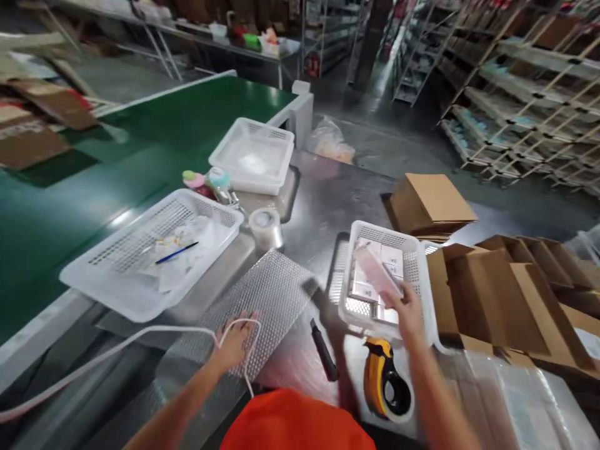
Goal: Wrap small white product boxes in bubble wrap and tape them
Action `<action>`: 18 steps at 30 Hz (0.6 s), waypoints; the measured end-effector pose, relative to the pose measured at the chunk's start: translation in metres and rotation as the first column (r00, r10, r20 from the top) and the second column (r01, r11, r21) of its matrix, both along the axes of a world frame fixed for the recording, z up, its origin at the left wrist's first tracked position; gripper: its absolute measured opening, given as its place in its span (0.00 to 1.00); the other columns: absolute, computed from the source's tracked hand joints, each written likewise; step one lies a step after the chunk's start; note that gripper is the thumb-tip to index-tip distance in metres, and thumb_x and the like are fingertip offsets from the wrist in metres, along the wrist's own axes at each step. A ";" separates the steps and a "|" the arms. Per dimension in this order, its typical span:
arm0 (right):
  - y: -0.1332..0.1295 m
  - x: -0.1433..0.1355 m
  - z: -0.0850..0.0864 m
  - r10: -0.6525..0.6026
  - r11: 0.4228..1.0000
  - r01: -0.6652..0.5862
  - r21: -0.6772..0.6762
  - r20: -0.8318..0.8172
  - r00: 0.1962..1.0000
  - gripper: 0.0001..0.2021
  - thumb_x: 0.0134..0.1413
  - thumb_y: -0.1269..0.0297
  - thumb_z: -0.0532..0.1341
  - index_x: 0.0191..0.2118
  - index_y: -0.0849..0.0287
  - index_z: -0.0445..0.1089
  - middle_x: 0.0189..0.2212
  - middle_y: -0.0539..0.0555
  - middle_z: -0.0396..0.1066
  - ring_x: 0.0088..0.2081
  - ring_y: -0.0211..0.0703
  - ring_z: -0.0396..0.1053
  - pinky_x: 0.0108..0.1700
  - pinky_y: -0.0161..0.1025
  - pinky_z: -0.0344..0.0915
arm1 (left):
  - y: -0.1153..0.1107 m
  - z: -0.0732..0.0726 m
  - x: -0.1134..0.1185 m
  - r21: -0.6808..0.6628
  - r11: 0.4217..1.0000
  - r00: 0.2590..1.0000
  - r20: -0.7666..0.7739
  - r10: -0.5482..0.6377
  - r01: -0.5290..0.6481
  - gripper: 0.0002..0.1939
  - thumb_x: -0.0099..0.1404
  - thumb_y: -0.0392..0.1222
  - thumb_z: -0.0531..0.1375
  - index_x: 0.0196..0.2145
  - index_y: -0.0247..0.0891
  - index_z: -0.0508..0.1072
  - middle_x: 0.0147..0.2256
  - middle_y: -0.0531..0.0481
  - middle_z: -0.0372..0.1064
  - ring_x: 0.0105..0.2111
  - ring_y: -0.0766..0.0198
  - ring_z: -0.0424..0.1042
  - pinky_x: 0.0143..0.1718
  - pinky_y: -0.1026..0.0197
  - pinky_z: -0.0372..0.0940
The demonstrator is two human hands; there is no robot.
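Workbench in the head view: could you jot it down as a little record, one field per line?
Left hand: open, pressed flat on bubble wrap
Right hand: gripping a slim pink box over the right basket
Right basket contents: small pale boxes
Left basket: clear plastic packaging, blue pen on top
Between hands: black tool, type unclear
Near right forearm: yellow-and-black tape dispenser
Beyond left basket: green conveyor belt

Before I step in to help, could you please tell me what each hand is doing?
Left hand: open, resting on the bubble wrap.
Right hand: closed on a pink box.
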State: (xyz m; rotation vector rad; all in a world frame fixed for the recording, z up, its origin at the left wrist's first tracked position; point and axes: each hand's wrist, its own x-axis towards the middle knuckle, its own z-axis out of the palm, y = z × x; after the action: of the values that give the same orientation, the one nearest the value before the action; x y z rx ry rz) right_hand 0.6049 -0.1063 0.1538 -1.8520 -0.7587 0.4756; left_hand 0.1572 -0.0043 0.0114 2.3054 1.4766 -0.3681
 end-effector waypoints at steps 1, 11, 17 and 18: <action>0.013 -0.041 -0.021 0.068 0.998 -0.069 -0.010 -0.083 0.994 0.30 0.43 0.38 0.69 0.46 0.56 0.69 0.32 0.50 0.72 0.27 0.41 0.66 0.27 0.39 0.66 | 0.004 0.001 -0.001 -0.002 1.000 1.000 -0.001 -0.022 0.022 0.40 0.61 0.40 0.60 0.70 0.42 0.59 0.71 0.40 0.54 0.69 0.39 0.55 0.64 0.42 0.57; 0.117 -0.213 -0.150 0.269 0.943 -0.271 -0.192 -0.034 0.962 0.26 0.49 0.54 0.65 0.53 0.58 0.66 0.40 0.54 0.75 0.32 0.44 0.70 0.39 0.41 0.71 | 0.033 -0.011 0.003 -0.203 0.969 0.985 -0.132 0.114 -0.140 0.60 0.54 0.49 0.68 0.74 0.50 0.37 0.75 0.40 0.22 0.73 0.31 0.26 0.65 0.21 0.41; 0.116 -0.239 -0.179 0.291 0.936 -0.287 -0.202 -0.010 0.957 0.26 0.52 0.55 0.63 0.56 0.58 0.65 0.48 0.59 0.74 0.46 0.52 0.73 0.49 0.46 0.71 | 0.040 -0.006 0.001 -0.272 0.949 0.985 -0.101 0.137 -0.160 0.59 0.55 0.48 0.69 0.74 0.51 0.38 0.75 0.45 0.18 0.73 0.33 0.22 0.67 0.22 0.36; 0.113 -0.242 -0.182 0.296 0.934 -0.291 -0.209 -0.007 0.955 0.26 0.53 0.54 0.63 0.56 0.58 0.65 0.48 0.59 0.74 0.46 0.52 0.73 0.50 0.47 0.71 | 0.040 -0.005 0.002 -0.273 0.949 0.985 -0.107 0.136 -0.160 0.60 0.55 0.48 0.69 0.74 0.51 0.38 0.75 0.45 0.18 0.73 0.33 0.22 0.67 0.22 0.36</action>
State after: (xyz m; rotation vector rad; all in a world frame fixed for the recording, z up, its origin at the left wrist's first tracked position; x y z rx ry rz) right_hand 0.3632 0.0066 -0.0277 -1.9469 -1.0443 0.7489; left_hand 0.1588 0.0355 0.0068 1.9658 1.5179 -0.5999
